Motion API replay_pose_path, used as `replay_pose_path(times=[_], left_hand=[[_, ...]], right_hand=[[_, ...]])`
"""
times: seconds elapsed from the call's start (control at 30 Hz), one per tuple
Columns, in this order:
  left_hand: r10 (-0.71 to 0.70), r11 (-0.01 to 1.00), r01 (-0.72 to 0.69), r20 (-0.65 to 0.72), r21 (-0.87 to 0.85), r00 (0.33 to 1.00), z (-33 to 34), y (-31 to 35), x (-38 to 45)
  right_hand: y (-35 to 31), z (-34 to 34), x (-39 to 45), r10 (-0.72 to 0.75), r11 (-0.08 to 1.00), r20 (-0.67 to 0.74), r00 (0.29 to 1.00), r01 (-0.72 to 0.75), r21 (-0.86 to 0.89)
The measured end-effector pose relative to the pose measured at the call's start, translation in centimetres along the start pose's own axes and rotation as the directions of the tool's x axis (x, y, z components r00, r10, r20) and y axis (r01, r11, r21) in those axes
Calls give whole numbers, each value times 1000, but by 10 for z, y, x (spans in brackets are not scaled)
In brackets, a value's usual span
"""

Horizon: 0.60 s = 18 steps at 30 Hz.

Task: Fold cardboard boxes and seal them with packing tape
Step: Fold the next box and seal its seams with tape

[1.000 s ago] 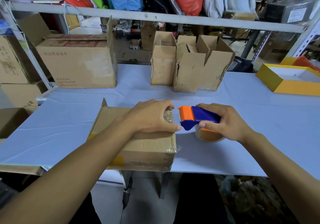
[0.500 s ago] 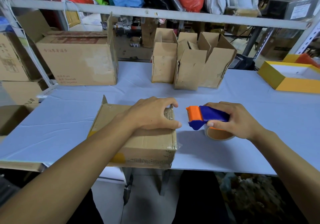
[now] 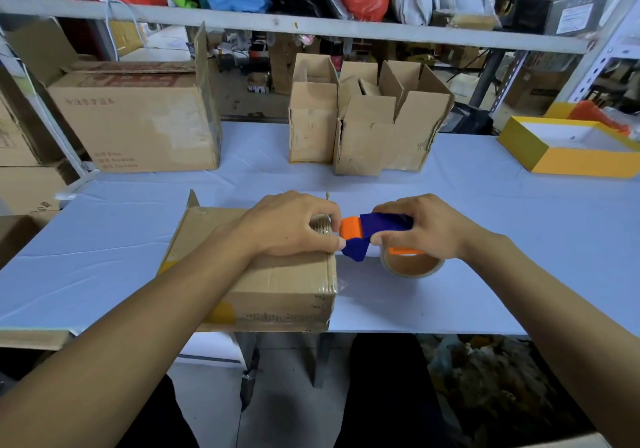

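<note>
Two bare hands work at the near edge of a table point(image 3: 485, 239) covered in pale blue in the head view. A cardboard box point(image 3: 277, 284) lies on its side at that edge, its near face hanging slightly past the rim. The left hand point(image 3: 287, 227) rests on top of the box near its right end, fingers curled loosely over the far corner, pressing rather than gripping. The right hand point(image 3: 429, 229) grips a blue and orange tape dispenser point(image 3: 367, 236), fingers wrapped over the handle and thumb underneath. The dispenser's orange front sits just beside the left fingertips at the box's right end. The tape roll point(image 3: 412, 264) hangs below the right hand, close to the table.

Farther back stand three small open boxes point(image 3: 363, 128) in a cluster, flaps up. A large carton point(image 3: 138, 125) sits at the back left, and a yellow tray point(image 3: 568, 149) at the right edge.
</note>
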<state>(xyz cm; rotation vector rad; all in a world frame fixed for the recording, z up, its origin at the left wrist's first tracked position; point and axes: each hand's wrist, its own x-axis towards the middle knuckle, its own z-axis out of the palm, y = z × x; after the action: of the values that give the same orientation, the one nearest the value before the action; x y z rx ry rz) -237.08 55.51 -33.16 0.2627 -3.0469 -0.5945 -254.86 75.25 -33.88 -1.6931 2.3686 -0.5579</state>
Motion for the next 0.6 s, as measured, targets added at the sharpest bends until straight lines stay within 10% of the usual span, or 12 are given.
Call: replay_pose_path(times=[0.47,0.6], left_hand=[[23,999,-22,-35,28,999,1,0,0],[38,998,-38,-10,41,999,1,-1,1]], right_hand=[[-12,1,6,112,941,101,989,-73,-330],[1,-4,-12,175,983,-35,984,-172,68]])
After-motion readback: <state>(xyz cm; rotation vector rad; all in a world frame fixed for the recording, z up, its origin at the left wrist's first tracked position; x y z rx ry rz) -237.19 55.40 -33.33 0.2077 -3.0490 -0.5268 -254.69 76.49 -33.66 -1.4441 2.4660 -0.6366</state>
